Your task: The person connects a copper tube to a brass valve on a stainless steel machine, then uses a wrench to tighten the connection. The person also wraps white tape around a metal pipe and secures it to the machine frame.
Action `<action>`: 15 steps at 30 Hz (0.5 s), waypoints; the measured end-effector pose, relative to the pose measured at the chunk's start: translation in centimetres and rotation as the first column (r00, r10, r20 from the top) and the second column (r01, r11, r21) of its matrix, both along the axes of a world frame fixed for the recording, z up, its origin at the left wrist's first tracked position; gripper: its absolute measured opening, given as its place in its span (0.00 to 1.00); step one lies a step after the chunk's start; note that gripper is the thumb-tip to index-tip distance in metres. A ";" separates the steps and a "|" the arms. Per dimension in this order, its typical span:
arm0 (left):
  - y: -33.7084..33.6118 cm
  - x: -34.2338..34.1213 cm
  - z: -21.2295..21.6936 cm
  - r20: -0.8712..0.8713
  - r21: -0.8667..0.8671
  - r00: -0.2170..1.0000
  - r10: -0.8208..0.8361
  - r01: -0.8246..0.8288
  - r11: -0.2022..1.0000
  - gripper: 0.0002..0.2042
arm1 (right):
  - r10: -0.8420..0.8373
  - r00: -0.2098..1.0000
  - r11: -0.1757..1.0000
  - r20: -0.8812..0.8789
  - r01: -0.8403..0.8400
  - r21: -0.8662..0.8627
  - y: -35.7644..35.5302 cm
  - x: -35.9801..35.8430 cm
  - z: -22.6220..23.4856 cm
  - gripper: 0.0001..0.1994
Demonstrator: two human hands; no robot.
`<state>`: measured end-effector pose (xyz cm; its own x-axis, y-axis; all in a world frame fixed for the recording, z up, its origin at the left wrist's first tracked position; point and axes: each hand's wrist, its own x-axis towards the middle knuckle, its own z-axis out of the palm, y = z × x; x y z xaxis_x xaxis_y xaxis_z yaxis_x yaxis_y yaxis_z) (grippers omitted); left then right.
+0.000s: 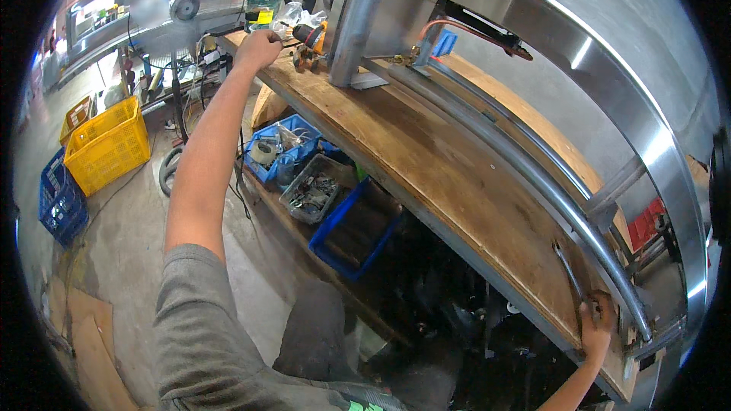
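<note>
Far left: blue crate (pixel 62 202), perforated plastic, beside a yellow crate (pixel 114 154) with slatted walls, both on smooth grey floor. Upper left: a fan (pixel 185 6), round wire guard, dark hub.

Upper left of centre: left hand (pixel 260 49) over the bench's far end, fingers curled inward; cannot tell whether anything is held. Nearest to it, an orange-and-black tool (pixel 311 36) with glossy casing, in front of crumpled clear plastic.

Below, left of centre: blue bin (pixel 263 171) with bagged parts; translucent box (pixel 298 211) of small metallic pieces; rectangular blue-rimmed tray (pixel 331 264).

Upper centre: cylindrical steel post (pixel 354 30) on a flat plate, standing on the workbench (pixel 434 171), a worn, stained brown wooden top. A long polished tube (pixel 535 173) runs diagonally to lower right.

Lower right: slim metal tool (pixel 566 262) on or just above the wood, its near end gripped by the right hand (pixel 598 323), fingers bent. Brushed-metal frame (pixel 586 49), broad and flat-faced, arches along the right.
</note>
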<state>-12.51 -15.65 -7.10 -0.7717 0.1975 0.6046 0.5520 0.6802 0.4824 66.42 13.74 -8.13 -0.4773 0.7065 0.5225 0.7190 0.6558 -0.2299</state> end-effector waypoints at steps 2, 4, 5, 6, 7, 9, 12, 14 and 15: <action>0.5 -0.9 -0.2 -0.006 0.005 1.000 0.017 -0.017 1.000 0.15 | -0.029 1.000 0.998 -0.006 0.029 -0.050 0.3 0.0 0.0 0.24; 1.0 -1.1 -0.4 0.013 0.002 0.999 0.034 -0.034 0.999 0.15 | -0.063 0.998 0.991 -0.012 0.061 -0.117 0.5 0.1 0.0 0.25; 1.3 -1.0 -0.7 0.035 -0.006 0.998 0.043 -0.043 0.999 0.15 | -0.071 0.997 0.989 0.012 0.072 -0.131 0.5 0.2 0.0 0.25; 1.6 -0.8 -0.8 0.069 -0.021 0.997 0.039 -0.038 0.999 0.15 | -0.072 0.997 0.987 0.014 0.074 -0.145 0.5 0.2 0.0 0.25; 2.0 -0.7 -0.8 0.058 -0.023 0.996 0.063 -0.062 0.998 0.15 | -0.061 0.998 0.986 0.000 0.061 -0.156 0.5 0.2 0.1 0.24; 2.6 -0.5 -0.7 0.062 -0.037 0.994 0.091 -0.089 0.995 0.15 | -0.095 0.995 0.985 0.033 0.098 -0.141 0.4 0.2 0.2 0.24; 3.9 -1.2 -0.5 0.061 -0.119 0.995 0.083 -0.076 0.990 0.15 | -0.104 0.993 0.983 0.047 0.110 -0.149 0.2 0.0 0.5 0.25; 4.8 -2.5 -0.6 0.083 -0.188 0.990 0.112 -0.095 0.978 0.16 | -0.116 0.993 0.979 0.037 0.121 -0.164 0.0 -0.2 0.6 0.26; 5.0 -3.3 -0.8 0.060 -0.235 0.996 0.070 -0.054 0.970 0.17 | -0.135 0.991 0.976 0.024 0.137 -0.171 0.0 -0.4 0.5 0.26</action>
<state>-15.83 -10.63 -7.85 -0.8242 0.2774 0.4936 0.4769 0.8101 0.3411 66.00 13.70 -7.62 -0.3759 0.8442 0.3822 0.8023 0.5028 -0.3216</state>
